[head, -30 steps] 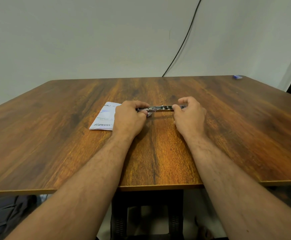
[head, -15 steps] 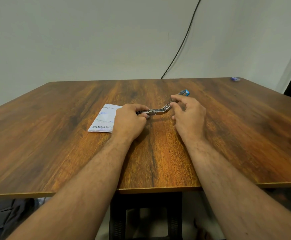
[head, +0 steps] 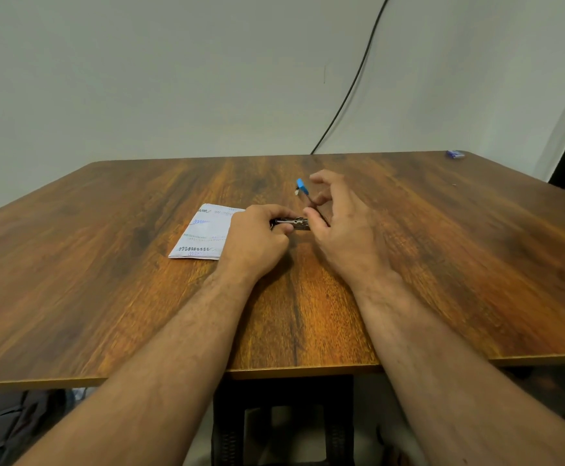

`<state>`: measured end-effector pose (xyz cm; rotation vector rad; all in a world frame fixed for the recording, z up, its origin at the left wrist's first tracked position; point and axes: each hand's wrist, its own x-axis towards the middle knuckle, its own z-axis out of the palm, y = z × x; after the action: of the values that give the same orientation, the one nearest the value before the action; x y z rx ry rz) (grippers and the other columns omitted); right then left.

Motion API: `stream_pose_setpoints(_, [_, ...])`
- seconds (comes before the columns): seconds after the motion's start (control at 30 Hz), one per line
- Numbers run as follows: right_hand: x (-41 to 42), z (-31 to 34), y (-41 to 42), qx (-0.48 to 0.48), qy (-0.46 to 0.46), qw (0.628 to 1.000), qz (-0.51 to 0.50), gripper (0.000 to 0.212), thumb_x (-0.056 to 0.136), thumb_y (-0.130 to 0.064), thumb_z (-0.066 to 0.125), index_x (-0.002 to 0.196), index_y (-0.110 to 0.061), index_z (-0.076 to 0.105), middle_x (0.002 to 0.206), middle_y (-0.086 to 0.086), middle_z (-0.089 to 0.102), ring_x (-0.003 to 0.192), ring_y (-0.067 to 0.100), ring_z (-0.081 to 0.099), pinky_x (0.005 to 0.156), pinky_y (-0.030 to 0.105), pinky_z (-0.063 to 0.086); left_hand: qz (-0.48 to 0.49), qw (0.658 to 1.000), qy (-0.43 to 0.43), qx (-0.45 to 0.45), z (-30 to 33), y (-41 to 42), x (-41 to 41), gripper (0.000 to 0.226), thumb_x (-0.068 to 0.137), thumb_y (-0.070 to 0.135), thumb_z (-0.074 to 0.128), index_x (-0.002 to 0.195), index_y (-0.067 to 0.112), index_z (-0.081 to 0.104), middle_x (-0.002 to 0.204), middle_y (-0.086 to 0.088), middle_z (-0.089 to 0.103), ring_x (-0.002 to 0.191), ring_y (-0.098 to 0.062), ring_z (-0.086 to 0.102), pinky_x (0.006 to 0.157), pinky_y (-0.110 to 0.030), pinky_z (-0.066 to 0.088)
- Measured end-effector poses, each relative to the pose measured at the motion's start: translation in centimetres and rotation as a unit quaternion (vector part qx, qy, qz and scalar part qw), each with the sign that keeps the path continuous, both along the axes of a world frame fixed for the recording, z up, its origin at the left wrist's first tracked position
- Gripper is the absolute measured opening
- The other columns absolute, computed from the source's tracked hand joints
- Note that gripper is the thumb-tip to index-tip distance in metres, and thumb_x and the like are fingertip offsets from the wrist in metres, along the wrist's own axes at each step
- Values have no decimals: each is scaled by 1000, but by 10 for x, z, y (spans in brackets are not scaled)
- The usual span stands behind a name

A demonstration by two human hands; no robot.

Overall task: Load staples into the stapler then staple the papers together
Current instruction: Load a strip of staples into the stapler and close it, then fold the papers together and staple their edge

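stapler (head: 292, 223) top arm with the blue tip is swung up near vertical now, versus about half raised 0.5 s ago and flat 1.0 s ago; base sits mid-bench, just right of the papers (head: 203, 232). papers carry blue and black scribble lines, nothing readable. left hand (head: 257, 240) knuckles up, fingers curled tight on the base's left end; right hand (head: 338, 223) tilted, fingers spread loosely around the raised arm, contact unclear; small blue box (head: 455, 154) at far right corner.
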<state>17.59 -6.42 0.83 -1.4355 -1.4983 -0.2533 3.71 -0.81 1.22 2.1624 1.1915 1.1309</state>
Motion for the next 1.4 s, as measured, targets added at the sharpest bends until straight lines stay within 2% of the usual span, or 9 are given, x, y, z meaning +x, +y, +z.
stream_pose_setpoints(0.17, [4, -4, 7, -58, -47, 997, -8, 26, 97, -27, 61, 123, -27, 66, 111, -5, 62, 105, 11, 47, 87, 27, 39, -34, 999, -11, 18, 2, -1, -3, 25, 90, 13, 64, 108, 29, 75, 104, 11, 74, 96, -4, 60, 84, -16, 37])
stream_pose_setpoints(0.33, [3, -4, 3, -66, 14, 997, 35, 21, 97, -20, 58, 118, -26, 59, 108, -5, 65, 101, 12, 58, 85, 31, 48, -44, 994, -101, 9, 1, -2, -1, 34, 82, 11, 75, 106, 32, 62, 97, 14, 71, 93, -1, 65, 87, -20, 49])
stream_pose_setpoints(0.43, [3, -5, 4, -88, 35, 994, 49, 25, 99, -15, 56, 123, -23, 53, 110, 1, 66, 99, 15, 61, 82, 30, 48, -42, 986, -162, -4, 1, -1, 0, 46, 76, 5, 80, 105, 31, 55, 88, 12, 70, 83, 3, 66, 78, -14, 50])
stream_pose_setpoints(0.67, [5, -7, 8, -130, 55, 989, 47, 40, 103, -16, 42, 143, -20, 39, 87, 0, 60, 70, 13, 55, 65, 31, 39, -55, 982, -181, -1, -1, 0, 3, 43, 82, -5, 67, 106, 29, 58, 99, 6, 71, 87, -6, 70, 84, -29, 59])
stream_pose_setpoints(0.83, [6, -7, 8, -158, 66, 984, 42, 61, 96, -37, 59, 150, -20, 37, 108, 0, 61, 94, 15, 58, 79, 33, 45, -55, 981, -184, -9, 0, -1, 3, 46, 88, -7, 54, 107, 34, 59, 99, 4, 74, 86, -11, 73, 84, -39, 61])
stream_pose_setpoints(0.93, [6, -8, 12, -165, 56, 985, -7, 70, 87, -56, 70, 143, -22, 45, 124, 3, 66, 109, 20, 63, 87, 37, 54, -42, 986, -164, -8, 0, -2, 3, 50, 83, -1, 53, 114, 37, 63, 96, 9, 76, 91, -7, 73, 86, -41, 60])
stream_pose_setpoints(1.03, [7, -8, 14, -163, 36, 985, -44, 46, 93, -59, 59, 117, -20, 60, 105, 5, 70, 93, 24, 64, 69, 34, 46, -9, 985, -170, -18, 2, -2, 0, 58, 71, 4, 45, 117, 30, 67, 92, 7, 75, 88, -9, 73, 88, -39, 59])
stream_pose_setpoints(1.13, [6, -6, 11, -167, 29, 984, -48, 34, 98, -57, 53, 93, -23, 57, 89, 0, 65, 82, 22, 59, 63, 33, 37, 41, 985, -166, -19, 4, 0, -2, 59, 68, 5, 42, 116, 26, 70, 93, 5, 73, 94, -11, 71, 90, -39, 57])
stream_pose_setpoints(1.4, [4, -2, 6, -168, -10, 984, -52, 31, 100, -52, 52, 99, -23, 59, 87, -2, 60, 79, 22, 53, 55, 32, 29, 90, 991, -92, -23, 6, 0, 0, 46, 76, 5, 51, 114, 21, 72, 103, 2, 75, 104, -16, 66, 94, -38, 54])
